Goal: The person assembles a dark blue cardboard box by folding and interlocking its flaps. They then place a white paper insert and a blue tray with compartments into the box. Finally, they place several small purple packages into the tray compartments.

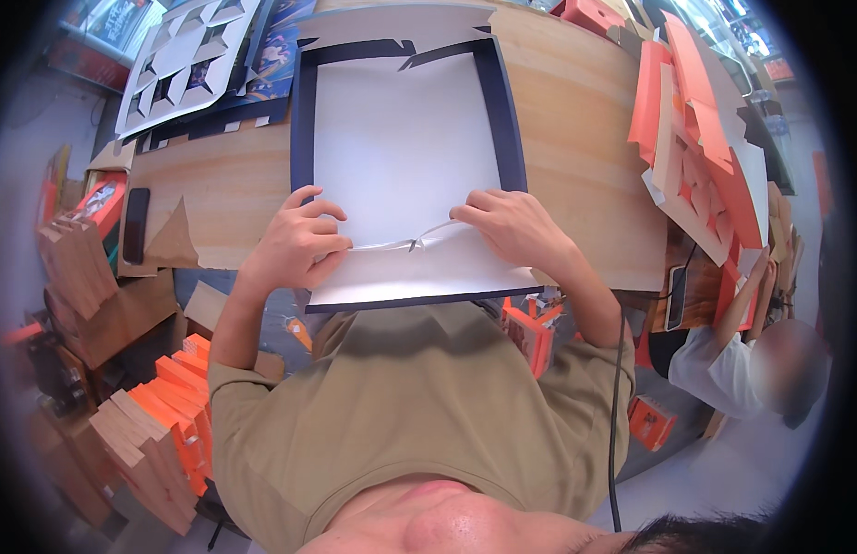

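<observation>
A shallow, partly folded cardboard box (405, 138), white inside with dark navy side walls, lies in front of me. Its near end flap (419, 277) is spread toward my body, and thin tabs cross its fold line, meeting near the middle. My left hand (304, 238) grips the near left corner, thumb and fingers closing on the tab there. At the near right corner, my right hand (512, 222) has its bent fingers closed on the other tab. The far end flap (401, 26) leans outward, with two dark tabs angled in front of it.
White die-cut sheets (184, 60) lie at the back left of the wooden table (585, 148), with a dark phone (136, 226) at its left edge. Orange cardboard pieces (692, 120) pile up at the right. Orange boxes (175, 397) stand lower left. Another person (724, 365) works at right.
</observation>
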Motion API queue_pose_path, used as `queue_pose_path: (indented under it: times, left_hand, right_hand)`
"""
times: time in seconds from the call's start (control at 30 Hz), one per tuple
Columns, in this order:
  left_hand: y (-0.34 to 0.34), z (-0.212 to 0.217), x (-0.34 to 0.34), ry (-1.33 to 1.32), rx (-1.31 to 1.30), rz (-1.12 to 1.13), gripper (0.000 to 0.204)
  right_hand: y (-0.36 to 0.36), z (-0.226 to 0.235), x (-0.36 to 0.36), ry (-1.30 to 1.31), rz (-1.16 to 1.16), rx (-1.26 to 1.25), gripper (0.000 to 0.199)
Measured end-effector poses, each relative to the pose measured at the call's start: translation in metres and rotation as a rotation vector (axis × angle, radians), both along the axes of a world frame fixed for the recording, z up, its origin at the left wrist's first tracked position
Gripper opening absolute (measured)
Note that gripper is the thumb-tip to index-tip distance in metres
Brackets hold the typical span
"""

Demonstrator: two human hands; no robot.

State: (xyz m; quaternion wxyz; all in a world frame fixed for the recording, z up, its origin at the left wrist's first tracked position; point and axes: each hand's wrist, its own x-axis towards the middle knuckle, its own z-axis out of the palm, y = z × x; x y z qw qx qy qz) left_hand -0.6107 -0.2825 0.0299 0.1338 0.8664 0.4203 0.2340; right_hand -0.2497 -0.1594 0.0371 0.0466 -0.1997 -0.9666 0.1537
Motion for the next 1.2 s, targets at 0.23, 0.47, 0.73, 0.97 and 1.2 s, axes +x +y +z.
queue_pose_path:
  times: [0.23, 0.47, 0.73, 0.97, 1.2]
  left_hand:
    - [-0.003, -0.006, -0.002, -0.008, 0.020, 0.059, 0.011]
    - [-0.005, -0.002, 0.004, -0.050, -0.004, 0.121, 0.023]
    - [-0.005, -0.005, -0.001, -0.021, 0.012, 0.094, 0.022]
    - [-0.003, -0.005, -0.005, -0.027, 0.006, 0.103, 0.021]
    - [-0.002, -0.004, -0.004, -0.032, -0.002, 0.096, 0.019]
  right_hand:
    - [0.003, -0.002, 0.005, -0.035, 0.030, 0.028, 0.034]
    - [0.009, 0.001, 0.024, 0.137, 0.005, -0.048, 0.022]
    - [0.021, -0.007, 0.040, 0.237, 0.137, 0.031, 0.023]
    - [0.029, -0.016, 0.078, 0.179, 0.223, 0.146, 0.062]
    - [0.027, -0.029, 0.100, 0.257, 0.261, 0.082, 0.075]
